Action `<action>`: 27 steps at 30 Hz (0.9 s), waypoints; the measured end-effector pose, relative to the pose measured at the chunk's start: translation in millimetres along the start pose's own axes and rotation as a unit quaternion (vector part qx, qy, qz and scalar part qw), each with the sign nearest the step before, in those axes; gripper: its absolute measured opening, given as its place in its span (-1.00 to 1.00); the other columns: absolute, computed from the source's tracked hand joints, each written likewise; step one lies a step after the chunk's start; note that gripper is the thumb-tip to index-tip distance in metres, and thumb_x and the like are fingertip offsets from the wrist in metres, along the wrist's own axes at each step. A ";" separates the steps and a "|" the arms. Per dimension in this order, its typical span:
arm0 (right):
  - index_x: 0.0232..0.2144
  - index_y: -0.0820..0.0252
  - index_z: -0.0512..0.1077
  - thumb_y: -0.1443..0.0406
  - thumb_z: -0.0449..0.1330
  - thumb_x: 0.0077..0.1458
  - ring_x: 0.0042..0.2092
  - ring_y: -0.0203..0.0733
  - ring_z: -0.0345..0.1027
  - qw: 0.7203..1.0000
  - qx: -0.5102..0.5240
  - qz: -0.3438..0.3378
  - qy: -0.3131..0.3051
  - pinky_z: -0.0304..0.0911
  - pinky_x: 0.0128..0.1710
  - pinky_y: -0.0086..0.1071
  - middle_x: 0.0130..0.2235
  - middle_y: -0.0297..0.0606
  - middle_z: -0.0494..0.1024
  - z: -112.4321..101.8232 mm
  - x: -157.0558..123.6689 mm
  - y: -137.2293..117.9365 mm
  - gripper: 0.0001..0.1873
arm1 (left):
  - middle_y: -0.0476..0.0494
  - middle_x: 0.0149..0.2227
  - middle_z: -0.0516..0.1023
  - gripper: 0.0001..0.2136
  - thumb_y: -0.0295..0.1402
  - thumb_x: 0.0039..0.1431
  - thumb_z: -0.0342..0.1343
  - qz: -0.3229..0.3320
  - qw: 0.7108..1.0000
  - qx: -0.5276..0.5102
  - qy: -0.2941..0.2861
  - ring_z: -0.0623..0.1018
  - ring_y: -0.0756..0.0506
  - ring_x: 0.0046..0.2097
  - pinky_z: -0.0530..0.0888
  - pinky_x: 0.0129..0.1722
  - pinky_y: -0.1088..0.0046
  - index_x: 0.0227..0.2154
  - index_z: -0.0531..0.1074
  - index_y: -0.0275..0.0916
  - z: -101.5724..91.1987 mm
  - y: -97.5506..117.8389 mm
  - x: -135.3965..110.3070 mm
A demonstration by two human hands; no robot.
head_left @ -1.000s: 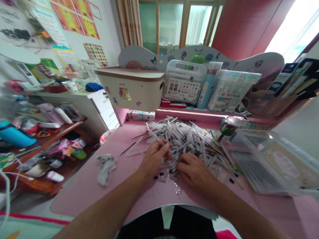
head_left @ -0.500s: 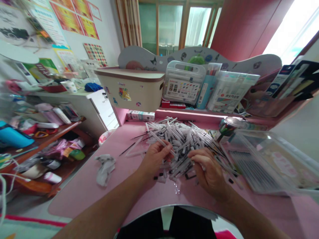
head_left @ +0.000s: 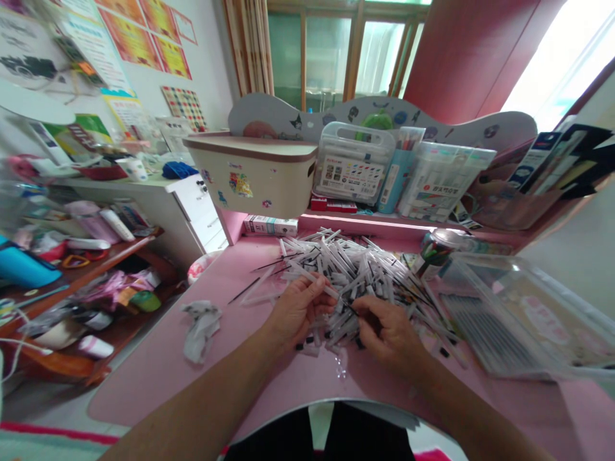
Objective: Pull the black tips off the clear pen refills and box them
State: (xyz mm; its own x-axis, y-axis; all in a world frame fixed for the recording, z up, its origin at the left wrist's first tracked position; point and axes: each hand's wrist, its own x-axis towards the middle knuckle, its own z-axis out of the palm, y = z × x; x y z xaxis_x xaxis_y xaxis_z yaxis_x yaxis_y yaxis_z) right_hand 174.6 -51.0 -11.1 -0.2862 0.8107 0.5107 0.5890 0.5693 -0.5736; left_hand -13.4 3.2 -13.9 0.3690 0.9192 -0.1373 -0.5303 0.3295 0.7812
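My left hand [head_left: 300, 306] is closed around a white pen barrel [head_left: 331, 292], which slants down to the right between thumb and fingers. Close to the barrel's lower end, my right hand [head_left: 387, 326] pinches a thin black piece [head_left: 352, 310] that looks like a pen refill. Whether its tip is inside the barrel I cannot tell. Behind and below both hands spreads a heap of white pen parts [head_left: 346, 256], mixed with small black caps and thin black refills. Some clear bits [head_left: 340, 367] lie on the pink desk [head_left: 269, 397] in front of the heap.
At right stands a clear plastic box [head_left: 509, 320] with a row of grey sticks inside. A jar [head_left: 439, 250] is behind it. Crumpled tissue [head_left: 202, 330] lies on the left. A cream bin [head_left: 254, 176] and pen cases [head_left: 353, 166] line the shelf.
My right hand has moved left and closer to my left hand, and a thin black piece now shows at its fingertips. The left hand still holds the white barrel.
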 end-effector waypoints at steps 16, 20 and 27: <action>-0.34 0.16 0.40 0.38 0.18 0.06 -0.53 -0.34 0.31 0.989 0.103 0.104 -0.006 0.23 -0.53 -0.49 -0.51 -0.41 0.45 -4.9 3.4 -0.9 -0.94 | -0.13 -0.40 0.65 -0.69 -0.25 -0.12 0.45 -0.020 0.994 0.085 -0.058 0.59 0.01 -0.45 0.53 -0.40 0.55 -0.41 0.48 -0.31 2.5 -5.3 -4.4; -0.20 0.13 0.38 0.32 0.17 0.08 -0.42 -0.27 0.34 0.975 0.195 0.103 -0.009 0.29 -0.44 -0.43 -0.42 -0.35 0.43 -10.0 -0.6 -1.5 -0.81 | -0.15 -0.37 0.66 -0.71 -0.31 -0.11 0.46 -0.048 0.995 0.049 -0.068 0.62 -0.01 -0.43 0.57 -0.39 0.55 -0.40 0.48 -0.32 3.1 -5.2 -4.9; -0.33 0.13 0.39 0.27 0.10 0.12 -0.50 -0.30 0.20 0.894 0.415 0.154 0.069 0.15 -0.51 -0.45 -0.50 -0.38 0.34 -15.2 -0.4 13.4 -0.91 | -0.13 -0.40 0.65 -0.95 -0.55 0.16 0.21 -0.045 0.996 -0.073 0.031 0.65 0.00 -0.42 0.60 -0.40 0.58 -0.36 0.46 -0.32 1.1 3.2 -0.4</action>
State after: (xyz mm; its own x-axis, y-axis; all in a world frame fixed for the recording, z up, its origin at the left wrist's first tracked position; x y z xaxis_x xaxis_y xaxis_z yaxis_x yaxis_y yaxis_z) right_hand 194.1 -45.7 -9.3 -0.0782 0.9543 0.2883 -0.1552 0.2740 -0.9491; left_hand -14.4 3.6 -10.8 0.3752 0.8946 -0.2429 -0.6048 0.4348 0.6672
